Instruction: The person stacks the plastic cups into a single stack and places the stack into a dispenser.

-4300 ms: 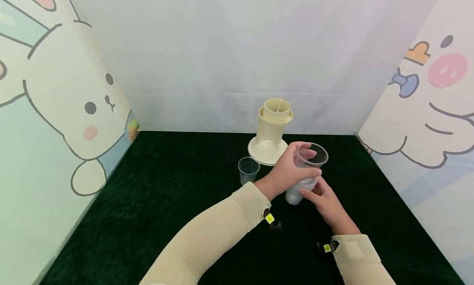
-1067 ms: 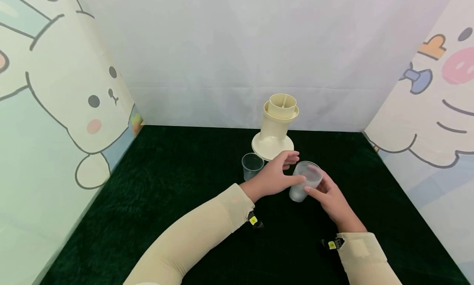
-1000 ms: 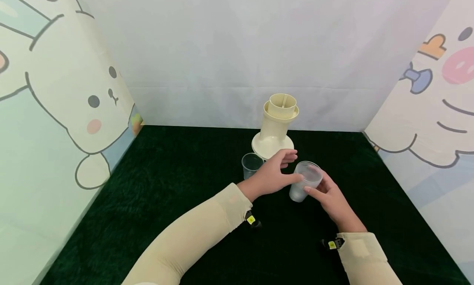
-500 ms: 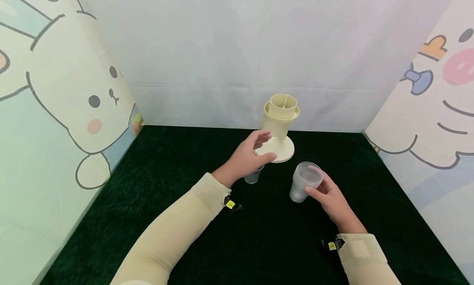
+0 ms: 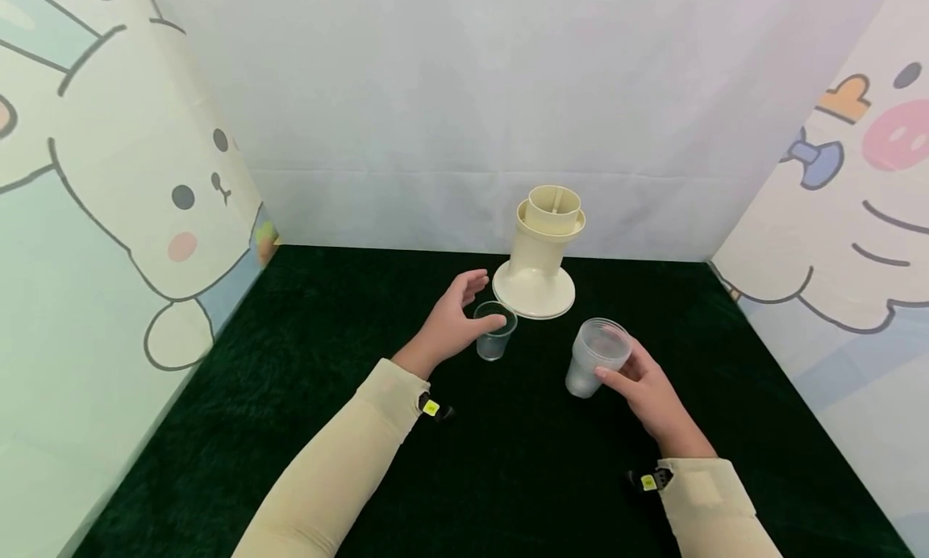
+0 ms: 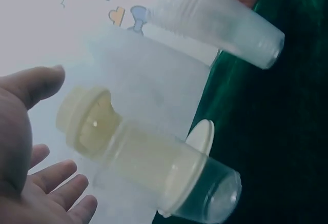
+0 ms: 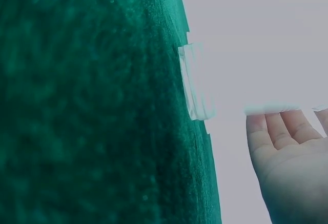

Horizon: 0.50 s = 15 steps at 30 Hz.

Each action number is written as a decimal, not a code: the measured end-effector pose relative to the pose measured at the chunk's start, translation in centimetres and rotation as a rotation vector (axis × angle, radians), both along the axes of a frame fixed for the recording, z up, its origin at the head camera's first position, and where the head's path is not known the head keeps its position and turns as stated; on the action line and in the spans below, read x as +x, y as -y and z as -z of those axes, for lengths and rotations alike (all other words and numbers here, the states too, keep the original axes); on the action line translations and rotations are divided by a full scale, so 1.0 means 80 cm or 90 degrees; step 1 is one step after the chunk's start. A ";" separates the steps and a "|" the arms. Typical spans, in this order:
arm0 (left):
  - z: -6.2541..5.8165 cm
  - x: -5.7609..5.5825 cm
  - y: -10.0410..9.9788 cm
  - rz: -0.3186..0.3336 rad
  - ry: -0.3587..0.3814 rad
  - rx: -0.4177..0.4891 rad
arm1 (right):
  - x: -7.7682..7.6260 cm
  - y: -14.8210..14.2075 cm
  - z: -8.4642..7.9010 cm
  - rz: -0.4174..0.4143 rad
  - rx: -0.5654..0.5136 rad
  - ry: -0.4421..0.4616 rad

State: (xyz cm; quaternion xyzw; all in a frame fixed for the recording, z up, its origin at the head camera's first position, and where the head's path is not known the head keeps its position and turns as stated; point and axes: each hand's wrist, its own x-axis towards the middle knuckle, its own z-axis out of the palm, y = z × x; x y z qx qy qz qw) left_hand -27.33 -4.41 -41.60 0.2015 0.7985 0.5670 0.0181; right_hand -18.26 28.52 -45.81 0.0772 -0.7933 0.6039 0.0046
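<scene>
In the head view, my left hand (image 5: 448, 320) is beside a single clear plastic cup (image 5: 493, 347) standing upright on the cloth. Its fingers are spread and relaxed on the cup's far left, and the thumb passes over the rim. The left wrist view shows this hand (image 6: 43, 167) holding nothing, with a see-through cup (image 6: 223, 198) past its fingertips. My right hand (image 5: 642, 389) grips a stack of nested plastic cups (image 5: 586, 370), thumb in front and fingers around the far right side. In the right wrist view the stack (image 7: 197, 83) is washed out by glare.
A cream cylindrical holder (image 5: 537, 256) with a round base stands behind the single cup. Dark green cloth (image 5: 348, 300) covers the table. A white curtain (image 5: 435, 98) rises at the back, with cartoon-printed panels (image 5: 131, 219) at both sides.
My left hand has left the stack and moved left to the single cup. The taller clear cup that it held above the stack earlier is now down in the stack. The right hand stays put.
</scene>
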 end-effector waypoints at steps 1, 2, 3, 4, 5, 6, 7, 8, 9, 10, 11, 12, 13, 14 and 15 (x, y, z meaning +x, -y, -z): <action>0.004 0.001 0.002 -0.005 0.003 -0.002 | 0.000 0.000 0.000 0.000 -0.001 0.000; 0.008 0.002 0.003 -0.011 0.006 -0.008 | 0.000 0.001 0.000 0.000 -0.001 -0.001; 0.012 0.004 0.004 -0.017 0.009 -0.016 | 0.000 0.001 0.000 0.000 -0.001 -0.001; 0.017 0.005 0.005 -0.023 0.014 -0.025 | 0.000 0.001 0.000 0.000 -0.001 -0.002; 0.022 0.007 0.005 -0.029 0.019 -0.036 | 0.000 0.001 0.000 0.001 -0.001 -0.002; 0.026 0.008 0.005 -0.034 0.024 -0.044 | 0.000 0.001 0.000 0.001 -0.001 -0.002; 0.031 0.009 0.006 -0.039 0.030 -0.053 | -0.001 0.000 0.000 0.001 0.000 -0.002; 0.035 0.010 0.006 -0.042 0.034 -0.062 | -0.001 0.000 0.000 0.001 0.000 -0.003; 0.039 0.011 0.006 -0.045 0.038 -0.067 | -0.001 0.000 0.000 0.001 0.001 -0.002; 0.042 0.011 0.006 -0.047 0.043 -0.068 | -0.001 0.000 0.000 0.001 0.001 -0.002; 0.045 0.011 0.006 -0.046 0.047 -0.067 | -0.001 0.000 0.000 0.001 0.001 -0.002; 0.048 0.012 0.006 -0.047 0.051 -0.067 | -0.001 0.000 0.000 0.002 0.002 0.000; 0.049 0.012 0.006 -0.045 0.056 -0.065 | -0.001 0.001 0.000 0.002 0.002 0.001; 0.051 0.012 0.007 -0.043 0.061 -0.063 | -0.001 0.001 0.000 0.002 0.001 0.002; 0.052 0.013 0.007 -0.040 0.068 -0.060 | -0.001 0.001 0.000 0.003 0.001 0.003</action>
